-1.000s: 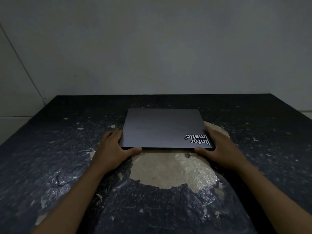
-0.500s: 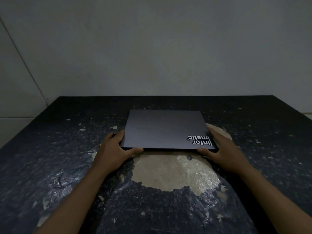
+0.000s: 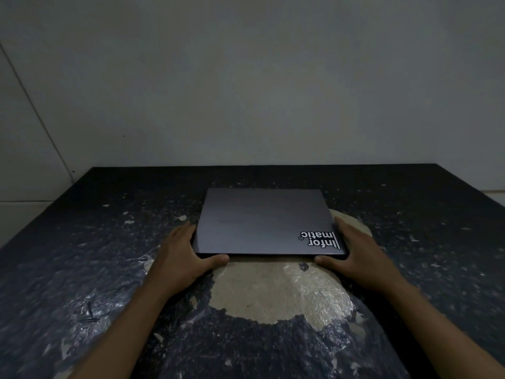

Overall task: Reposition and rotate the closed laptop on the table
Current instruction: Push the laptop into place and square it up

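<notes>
A closed dark grey laptop (image 3: pixel 262 220) lies flat in the middle of the dark table (image 3: pixel 82 242), its long side facing me. A white sticker with lettering (image 3: pixel 321 240) sits upside down at its near right corner. My left hand (image 3: pixel 183 255) grips the near left corner, fingers along the left side and thumb on the front edge. My right hand (image 3: pixel 358 255) holds the near right corner the same way. The laptop's near edge rests over a worn pale patch.
The tabletop is black with peeling, scuffed covering and a large pale worn patch (image 3: pixel 278 291) right in front of the laptop. A plain grey wall (image 3: pixel 246 91) rises behind the table's far edge. The table's left and right edges angle away.
The laptop and both hands sit in nearly the same place; the view has shifted slightly, and the hands stay gripped on the near corners.
</notes>
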